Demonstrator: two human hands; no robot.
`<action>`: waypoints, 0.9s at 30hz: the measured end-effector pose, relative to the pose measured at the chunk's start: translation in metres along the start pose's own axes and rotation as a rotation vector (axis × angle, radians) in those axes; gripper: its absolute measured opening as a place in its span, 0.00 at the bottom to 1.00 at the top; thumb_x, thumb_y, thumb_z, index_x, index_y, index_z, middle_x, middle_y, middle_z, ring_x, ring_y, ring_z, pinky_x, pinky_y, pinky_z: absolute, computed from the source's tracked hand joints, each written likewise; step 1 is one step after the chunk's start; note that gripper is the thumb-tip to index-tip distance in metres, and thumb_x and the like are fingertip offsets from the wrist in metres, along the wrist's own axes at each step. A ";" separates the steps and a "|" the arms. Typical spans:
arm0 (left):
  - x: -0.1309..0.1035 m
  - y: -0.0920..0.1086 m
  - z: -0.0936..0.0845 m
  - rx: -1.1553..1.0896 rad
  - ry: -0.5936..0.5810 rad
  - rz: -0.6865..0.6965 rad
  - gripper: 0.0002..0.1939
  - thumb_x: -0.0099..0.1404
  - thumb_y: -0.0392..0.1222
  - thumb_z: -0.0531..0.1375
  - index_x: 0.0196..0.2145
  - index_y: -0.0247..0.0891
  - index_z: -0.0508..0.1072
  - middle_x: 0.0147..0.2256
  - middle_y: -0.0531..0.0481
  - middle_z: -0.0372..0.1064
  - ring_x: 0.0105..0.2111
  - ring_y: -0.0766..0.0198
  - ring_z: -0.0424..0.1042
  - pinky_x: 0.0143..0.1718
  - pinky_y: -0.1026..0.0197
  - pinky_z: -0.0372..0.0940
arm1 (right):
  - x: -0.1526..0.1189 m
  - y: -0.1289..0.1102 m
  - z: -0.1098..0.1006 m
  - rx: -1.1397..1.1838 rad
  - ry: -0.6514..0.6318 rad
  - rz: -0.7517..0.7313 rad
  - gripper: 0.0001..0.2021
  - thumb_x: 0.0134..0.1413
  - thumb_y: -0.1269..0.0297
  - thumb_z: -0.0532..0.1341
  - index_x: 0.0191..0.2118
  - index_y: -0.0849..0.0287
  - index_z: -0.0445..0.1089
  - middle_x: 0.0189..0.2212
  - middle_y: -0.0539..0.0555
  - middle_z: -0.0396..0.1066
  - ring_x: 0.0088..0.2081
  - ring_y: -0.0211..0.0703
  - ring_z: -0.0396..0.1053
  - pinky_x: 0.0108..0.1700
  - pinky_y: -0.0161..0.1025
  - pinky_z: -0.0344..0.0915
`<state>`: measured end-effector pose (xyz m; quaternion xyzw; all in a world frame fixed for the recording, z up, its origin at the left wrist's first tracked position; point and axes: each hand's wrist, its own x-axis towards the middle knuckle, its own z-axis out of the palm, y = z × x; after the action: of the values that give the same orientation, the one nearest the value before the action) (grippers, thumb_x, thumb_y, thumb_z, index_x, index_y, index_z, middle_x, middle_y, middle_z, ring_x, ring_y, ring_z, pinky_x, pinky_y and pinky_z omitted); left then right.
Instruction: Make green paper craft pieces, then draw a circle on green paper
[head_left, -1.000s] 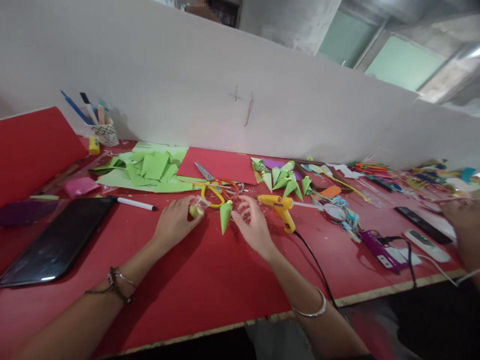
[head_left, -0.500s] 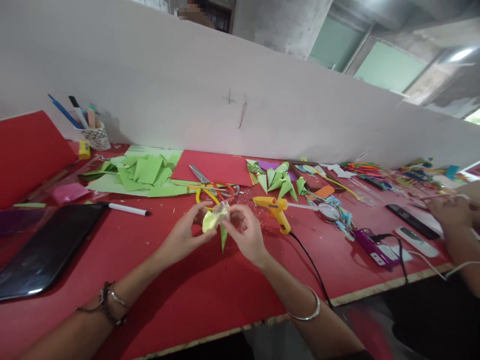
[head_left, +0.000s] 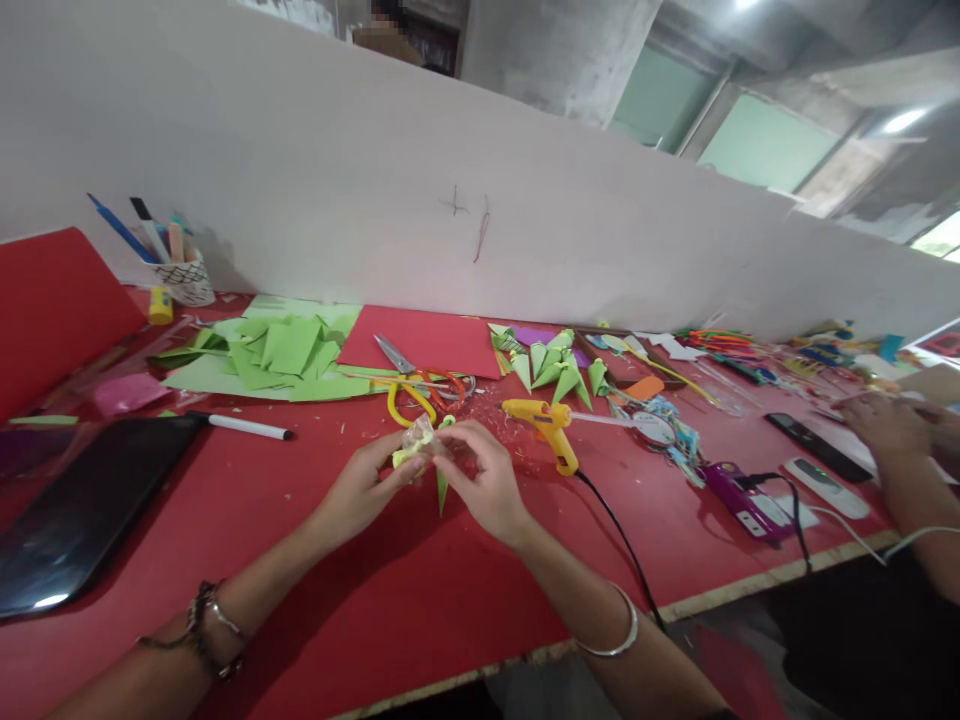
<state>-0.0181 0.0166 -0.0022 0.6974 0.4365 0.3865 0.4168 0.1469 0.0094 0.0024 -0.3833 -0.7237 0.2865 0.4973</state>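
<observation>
Pinched between both sets of fingers is a small pale-yellow lump (head_left: 407, 457), soft-looking, with crinkled clear plastic (head_left: 417, 434) around part of it. My left hand (head_left: 364, 490) grips it from the left, fingers closed. From the right, my right hand (head_left: 484, 480) has its thumb and fingertips pressed together at the plastic. A green paper cone (head_left: 442, 493), point toward me, lies just behind and between the hands, partly hidden. Scissors with yellow and orange handles (head_left: 409, 400) lie beyond the fingers. Right of my right hand stands a yellow glue gun (head_left: 551, 430).
Green paper pieces (head_left: 289, 350) and a red sheet (head_left: 427, 340) lie at the back, with several green cones (head_left: 559, 365). A black tray-like object (head_left: 97, 510) and a marker (head_left: 247, 427) are left. A purple power strip (head_left: 750, 503) and another person's hands (head_left: 889, 430) are right.
My hands have come slightly lower and nearer with the yellow lump. Less yellow shows now, and more of the clear plastic is visible. The view has shifted a little.
</observation>
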 end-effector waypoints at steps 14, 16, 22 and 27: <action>0.002 0.008 -0.006 -0.053 0.019 -0.108 0.22 0.60 0.53 0.47 0.18 0.36 0.64 0.20 0.53 0.62 0.24 0.65 0.61 0.30 0.64 0.58 | 0.001 0.006 -0.001 0.086 0.094 0.051 0.03 0.51 0.70 0.54 0.28 0.58 0.61 0.30 0.50 0.59 0.32 0.36 0.60 0.31 0.32 0.59; 0.003 0.006 -0.008 -0.058 0.010 -0.115 0.23 0.60 0.54 0.47 0.18 0.36 0.65 0.20 0.53 0.62 0.24 0.65 0.62 0.31 0.65 0.58 | 0.002 0.006 -0.003 0.105 0.091 0.060 0.03 0.51 0.70 0.55 0.28 0.58 0.61 0.30 0.50 0.59 0.33 0.36 0.60 0.32 0.32 0.59; 0.001 0.004 -0.011 -0.062 0.091 -0.189 0.23 0.59 0.57 0.45 0.20 0.36 0.62 0.19 0.55 0.60 0.22 0.68 0.59 0.27 0.66 0.57 | 0.003 0.000 -0.009 0.126 -0.057 0.044 0.13 0.57 0.65 0.48 0.29 0.59 0.68 0.35 0.53 0.62 0.42 0.39 0.62 0.43 0.36 0.59; -0.001 0.007 -0.007 -0.003 0.208 -0.234 0.22 0.60 0.57 0.44 0.19 0.37 0.57 0.18 0.56 0.54 0.21 0.69 0.55 0.23 0.67 0.54 | 0.003 0.000 -0.005 0.088 -0.121 0.123 0.13 0.57 0.64 0.50 0.32 0.58 0.71 0.35 0.53 0.65 0.39 0.38 0.64 0.43 0.36 0.60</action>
<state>-0.0224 0.0159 0.0064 0.5975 0.5549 0.4060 0.4126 0.1514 0.0120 0.0059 -0.3870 -0.7143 0.3705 0.4504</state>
